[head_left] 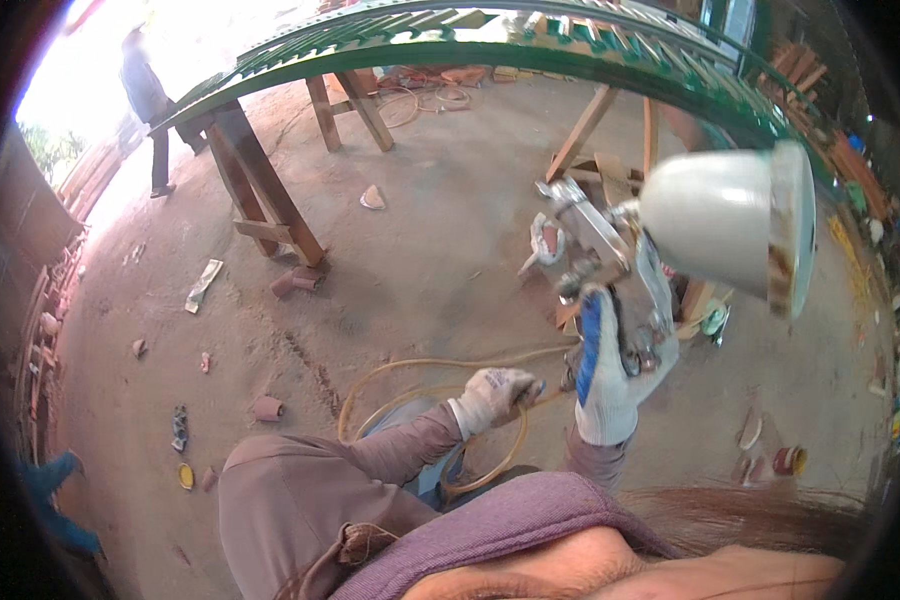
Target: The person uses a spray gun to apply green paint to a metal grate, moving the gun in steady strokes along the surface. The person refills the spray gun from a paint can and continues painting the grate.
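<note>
Gripping spray gun [602, 236] w/ pale cup [715, 220] in gloved R hand [610, 395], aloft over dusty floor [420, 270], grasping tan hose [400, 366] w/ gloved L hand [490, 397], nr green slatted frame [410, 58] on wooden trestles [281, 200], amid scattered scraps [203, 286].

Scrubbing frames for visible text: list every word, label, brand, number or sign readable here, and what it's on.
No text can be read in this view.
Left glove: small bluish mark on the back, too small to read.
Spray gun cup: no lettering I can make out, only brown stains near its wide end.
Red and yellow can on the floor: any print is too small.
Pale strip on the floor: any print is too blurred.
</note>
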The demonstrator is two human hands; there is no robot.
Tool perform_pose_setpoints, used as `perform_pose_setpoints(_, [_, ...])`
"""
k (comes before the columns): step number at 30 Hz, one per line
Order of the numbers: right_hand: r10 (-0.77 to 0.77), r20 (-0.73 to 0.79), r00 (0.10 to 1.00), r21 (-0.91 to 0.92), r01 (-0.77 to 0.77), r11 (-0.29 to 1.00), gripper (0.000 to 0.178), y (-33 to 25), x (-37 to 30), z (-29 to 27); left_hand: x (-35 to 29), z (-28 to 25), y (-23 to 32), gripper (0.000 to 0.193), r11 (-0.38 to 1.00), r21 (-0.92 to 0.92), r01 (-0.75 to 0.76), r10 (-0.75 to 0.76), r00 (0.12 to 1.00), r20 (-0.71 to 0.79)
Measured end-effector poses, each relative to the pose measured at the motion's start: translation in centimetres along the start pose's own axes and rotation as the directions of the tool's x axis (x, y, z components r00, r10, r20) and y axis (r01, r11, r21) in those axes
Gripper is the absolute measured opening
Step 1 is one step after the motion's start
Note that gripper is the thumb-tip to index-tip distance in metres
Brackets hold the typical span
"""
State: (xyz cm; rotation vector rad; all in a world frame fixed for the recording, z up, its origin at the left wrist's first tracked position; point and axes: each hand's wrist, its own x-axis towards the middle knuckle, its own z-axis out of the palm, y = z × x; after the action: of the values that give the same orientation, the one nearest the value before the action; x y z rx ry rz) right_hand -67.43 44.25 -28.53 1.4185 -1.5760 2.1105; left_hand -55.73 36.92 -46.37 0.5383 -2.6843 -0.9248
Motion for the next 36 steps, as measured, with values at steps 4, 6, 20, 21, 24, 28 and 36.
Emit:
perform_pose_setpoints(4, [0.128,-0.106,0.986,0.116,-0.116,0.986,0.046,-0.5,-1.5,-1.0,-0.8,-0.6,-1.0,0.009,0.999,0.049,-0.013,0.028,0.947,-0.320])
perform_pose_setpoints(6, [0.129,-0.207,0.970,0.105,-0.109,0.988,0.041,0.0,-2.6,-2.3,-1.5,-1.5,-0.3,0.013,0.999,0.047,0.021,-0.006,0.955,-0.297])
perform_pose_setpoints(20, [-0.417,-0.307,0.855,-0.840,-0.037,0.541,0.031,3.9,-9.7,-14.1,-5.2,-5.2,1.9,0.011,0.976,0.209,-0.065,0.129,0.942,-0.310])
perform_pose_setpoints(21, [-0.416,-0.289,0.862,-0.850,-0.032,0.526,0.032,4.3,-9.9,-13.7,-5.3,-5.0,1.8,0.012,0.974,0.214,-0.071,0.141,0.932,-0.333])
perform_pose_setpoints(24, [-0.367,-0.235,0.900,-0.806,0.030,0.591,0.035,3.9,-10.1,-12.1,-4.9,-4.6,1.7,0.012,0.968,0.221,-0.119,0.196,0.908,-0.370])
perform_pose_setpoints(28, [0.080,-0.335,0.939,-0.044,-0.101,0.994,0.045,3.3,-10.2,-7.9,-5.0,-4.1,1.1,0.010,0.967,0.239,-0.089,0.168,0.927,-0.335])
perform_pose_setpoints(36, [0.114,-0.440,0.891,-0.013,-0.133,0.991,0.038,2.0,-7.7,-10.0,-4.8,-3.7,1.7,0.013,0.969,0.210,-0.133,0.207,0.900,-0.383])
